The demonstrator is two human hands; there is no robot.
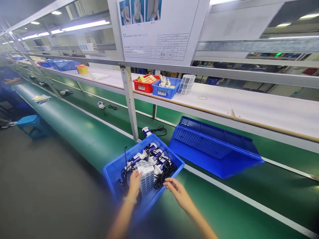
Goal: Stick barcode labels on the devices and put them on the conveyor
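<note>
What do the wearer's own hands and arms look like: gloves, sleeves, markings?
Left hand and right hand: human, no gloves visible, slim fingers. Both forearms show no sleeves in the visible part; they blur toward the bottom edge. A pale band-like trace crosses the left wrist, too blurred to identify. No cables or markings discernible on either arm.
</note>
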